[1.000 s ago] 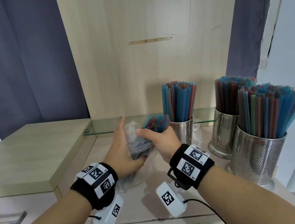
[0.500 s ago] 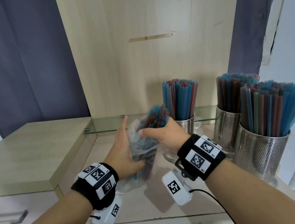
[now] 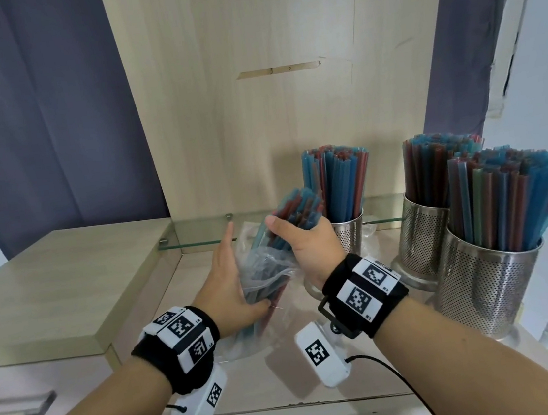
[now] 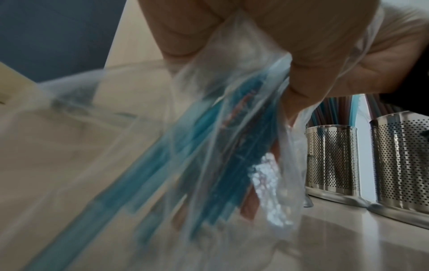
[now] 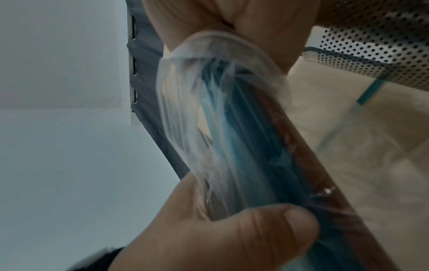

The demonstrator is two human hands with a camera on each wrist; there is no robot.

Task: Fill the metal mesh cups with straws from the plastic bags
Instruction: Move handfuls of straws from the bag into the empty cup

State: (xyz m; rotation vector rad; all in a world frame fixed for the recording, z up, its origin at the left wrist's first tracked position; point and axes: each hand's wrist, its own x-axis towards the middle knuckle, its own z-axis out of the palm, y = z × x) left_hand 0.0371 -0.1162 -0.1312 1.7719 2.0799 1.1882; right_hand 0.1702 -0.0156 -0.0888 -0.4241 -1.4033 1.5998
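Gripping a bundle of blue and red straws (image 3: 296,216) with fingers and thumb curled round it, the right hand (image 3: 308,246) holds it tilted above a pale wooden counter (image 3: 288,391), its top poking from a clear plastic bag (image 3: 266,270). The left hand (image 3: 226,282) lies nearly flat along the bag's side, fingers straight and thumb under its lower end. Three metal mesh cups packed with upright straws stand to the right: one at the back (image 3: 350,236) just behind the right hand, two more (image 3: 423,240) (image 3: 486,288) close together near a white wall (image 3: 543,105). Behind the counter rises a light wood panel (image 3: 268,87), flanked by dark blue curtains (image 3: 39,108), with a narrow glass shelf (image 3: 199,232) at its foot. A raised cabinet top (image 3: 54,286) sits to the left.
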